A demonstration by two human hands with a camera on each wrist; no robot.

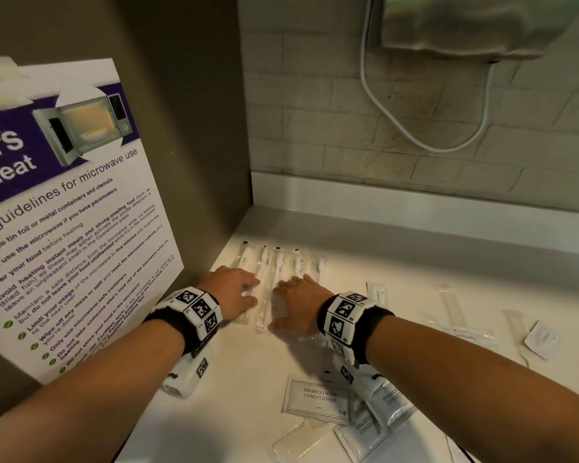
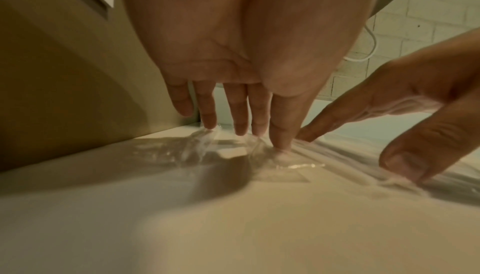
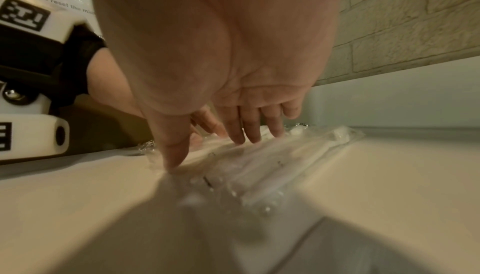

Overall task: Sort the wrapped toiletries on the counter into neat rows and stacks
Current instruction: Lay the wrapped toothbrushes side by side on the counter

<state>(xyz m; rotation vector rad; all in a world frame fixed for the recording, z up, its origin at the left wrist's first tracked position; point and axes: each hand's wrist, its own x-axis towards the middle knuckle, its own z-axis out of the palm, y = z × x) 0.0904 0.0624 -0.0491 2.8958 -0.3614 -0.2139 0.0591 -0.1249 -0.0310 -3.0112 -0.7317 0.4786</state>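
Note:
Several clear-wrapped toothbrushes (image 1: 278, 265) lie side by side in a row at the counter's back left corner. My left hand (image 1: 238, 292) rests flat on the left end of the row, straight fingers (image 2: 239, 112) touching the wrappers (image 2: 207, 145). My right hand (image 1: 298, 302) lies flat on the right part of the row, its thumb and fingers (image 3: 249, 128) pressing the plastic-wrapped toothbrushes (image 3: 272, 165). Neither hand grips anything. Shampoo-with-conditioner sachets (image 1: 318, 399) lie loose near the front of the white counter (image 1: 448, 262).
A microwave guidelines poster (image 1: 67, 208) leans on the brown side wall at the left. Loose toothpaste packets (image 1: 472, 335) and small wrapped items (image 1: 542, 339) are scattered at the right. A white cable (image 1: 381, 105) hangs on the brick wall behind.

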